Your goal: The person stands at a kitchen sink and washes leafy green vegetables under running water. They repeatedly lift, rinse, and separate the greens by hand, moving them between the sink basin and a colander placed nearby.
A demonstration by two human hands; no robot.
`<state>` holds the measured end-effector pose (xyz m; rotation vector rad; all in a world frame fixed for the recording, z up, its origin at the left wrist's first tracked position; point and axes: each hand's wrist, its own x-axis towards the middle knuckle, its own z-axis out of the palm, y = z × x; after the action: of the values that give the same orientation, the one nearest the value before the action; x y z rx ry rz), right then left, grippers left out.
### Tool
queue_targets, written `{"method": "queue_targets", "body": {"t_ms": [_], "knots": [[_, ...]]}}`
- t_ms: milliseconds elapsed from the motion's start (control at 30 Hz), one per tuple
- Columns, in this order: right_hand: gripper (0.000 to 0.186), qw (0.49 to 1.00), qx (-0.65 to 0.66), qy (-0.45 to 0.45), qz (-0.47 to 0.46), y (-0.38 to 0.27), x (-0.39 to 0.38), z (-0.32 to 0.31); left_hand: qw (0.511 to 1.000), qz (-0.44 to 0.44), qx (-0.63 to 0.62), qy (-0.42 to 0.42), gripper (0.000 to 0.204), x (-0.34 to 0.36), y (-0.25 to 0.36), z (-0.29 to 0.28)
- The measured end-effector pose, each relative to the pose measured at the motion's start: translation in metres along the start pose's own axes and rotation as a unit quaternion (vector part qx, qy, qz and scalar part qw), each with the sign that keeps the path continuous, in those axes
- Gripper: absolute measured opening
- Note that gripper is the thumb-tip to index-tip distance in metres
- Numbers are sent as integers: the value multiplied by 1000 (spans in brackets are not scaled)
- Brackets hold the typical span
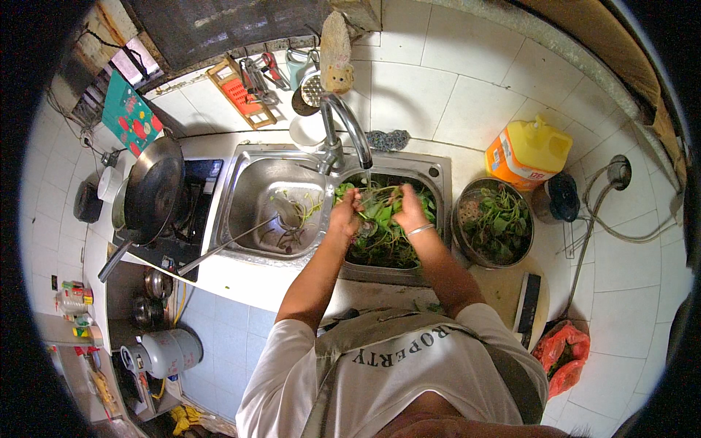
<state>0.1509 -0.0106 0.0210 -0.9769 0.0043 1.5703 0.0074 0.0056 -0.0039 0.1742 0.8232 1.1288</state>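
Both my hands are over the right sink basin (391, 275), which is full of leafy greens (376, 252). My left hand (347, 213) is closed on a few green stems beneath the tap (350, 128). Across from it, my right hand (410, 210), with a bangle at the wrist, pinches the other end of the stems. Thin water seems to fall from the spout between my hands. Loose leaf and stem scraps (296, 219) lie in the left sink basin (252, 190), where a long metal handle leans over the front rim.
To the right stands a metal pot (458, 233) holding more greens, with a yellow jug (529, 153) behind it. A wok (153, 191) tilts over the stove at left. A knife block-like dark bar (527, 303) lies on a round board. A red plastic bag (566, 354) hangs lower right.
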Motion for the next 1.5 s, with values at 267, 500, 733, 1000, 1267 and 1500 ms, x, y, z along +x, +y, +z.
{"method": "queue_targets", "body": {"t_ms": [267, 500, 733, 1000, 1267, 1500], "knots": [[7, 957, -181, -153, -167, -11, 3, -5, 998, -13, 57, -26, 20, -4, 17, 1], [8, 888, -361, -201, -201, 5, -13, 0, 929, -62, 357, -76, 36, -24, 14, 17], [10, 682, -636, -101, -347, 17, -18, 4, 977, 21, 196, -76, 20, 4, -4, 0], [11, 915, -361, -37, -175, 0, 6, -24, 983, -15, -123, -138, 19, 5, 26, -4], [19, 716, -583, -206, -323, 17, -12, 0, 958, -57, -171, -224, 18, 1, 23, -7], [20, 773, -522, -238, -271, 26, 4, -10, 989, -9, 11, -145, 18, -7, 23, 2]]}}
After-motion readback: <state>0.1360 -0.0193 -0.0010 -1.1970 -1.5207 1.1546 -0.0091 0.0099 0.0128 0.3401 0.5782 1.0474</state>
